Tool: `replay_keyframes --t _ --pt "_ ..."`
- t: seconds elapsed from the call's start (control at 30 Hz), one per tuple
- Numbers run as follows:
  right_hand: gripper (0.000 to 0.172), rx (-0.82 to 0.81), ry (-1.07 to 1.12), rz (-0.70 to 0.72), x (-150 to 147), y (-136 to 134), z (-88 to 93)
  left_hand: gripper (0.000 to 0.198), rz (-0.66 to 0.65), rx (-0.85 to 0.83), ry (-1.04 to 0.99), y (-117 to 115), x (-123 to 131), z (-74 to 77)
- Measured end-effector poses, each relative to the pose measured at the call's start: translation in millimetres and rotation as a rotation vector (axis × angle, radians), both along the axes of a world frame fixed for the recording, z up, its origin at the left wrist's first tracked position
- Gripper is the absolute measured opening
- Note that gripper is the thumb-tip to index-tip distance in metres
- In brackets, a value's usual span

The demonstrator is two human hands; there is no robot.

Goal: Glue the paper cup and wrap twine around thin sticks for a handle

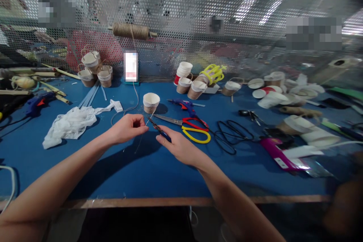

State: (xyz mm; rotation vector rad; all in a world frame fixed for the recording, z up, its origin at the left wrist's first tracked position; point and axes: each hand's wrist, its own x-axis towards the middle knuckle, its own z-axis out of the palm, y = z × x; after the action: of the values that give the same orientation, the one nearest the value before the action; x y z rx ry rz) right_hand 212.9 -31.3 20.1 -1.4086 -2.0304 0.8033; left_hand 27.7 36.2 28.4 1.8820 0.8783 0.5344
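My left hand (128, 127) is closed in a pinch on a thin, shiny wire (138, 143), whose loose ends hang below the fingers. In my right hand (181, 146) is a pair of pliers (162, 131) with dark handles, its jaws at the wire near my left fingertips. Just beyond both hands stands a small paper cup (151, 102), white at the top and brown below. Scissors (195, 131) with red and yellow handles lie past my right hand. Behind them rests a blue glue gun (185, 105).
Crumpled white gauze (70, 123) lies left, near another glue gun (39, 103). Several wrapped cups (92, 66) stand at the back by a phone (131, 67). A twine roll (130, 31) hangs on the perforated metal screen. Rightward are black cable (231, 136), keys (252, 115) and a magenta package (279, 155).
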Motion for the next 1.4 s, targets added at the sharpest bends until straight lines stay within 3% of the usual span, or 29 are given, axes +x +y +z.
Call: replay_keyframes --t 0.23,0.5,0.9,1.0,1.23,1.4 --pt "0.037 0.061 -0.075 -0.091 -5.4 1.0 -6.8 0.023 0.019 0.006 0.025 0.8 0.3 -0.3" --pt "0.038 -0.054 0.011 0.033 -0.9 2.5 1.9 0.024 -0.004 -0.044 -0.036 1.7 -2.9 1.7" --pt "0.033 0.000 0.001 -0.035 -4.0 1.3 -4.7 0.023 -0.006 -0.099 -0.023 1.6 -0.7 2.7" --pt "0.034 -0.019 0.023 -0.041 -3.8 0.6 -2.3 0.025 -0.051 -0.215 -0.107 5.6 -4.9 1.6" --pt "0.041 -0.086 0.089 -0.031 -2.0 -1.4 2.3 0.028 -0.256 -0.772 -0.491 11.3 -12.7 -16.4" --pt "0.041 -0.067 0.076 0.002 -1.3 -0.9 3.2 0.032 -0.351 -0.800 -0.533 4.0 -5.7 -20.6"
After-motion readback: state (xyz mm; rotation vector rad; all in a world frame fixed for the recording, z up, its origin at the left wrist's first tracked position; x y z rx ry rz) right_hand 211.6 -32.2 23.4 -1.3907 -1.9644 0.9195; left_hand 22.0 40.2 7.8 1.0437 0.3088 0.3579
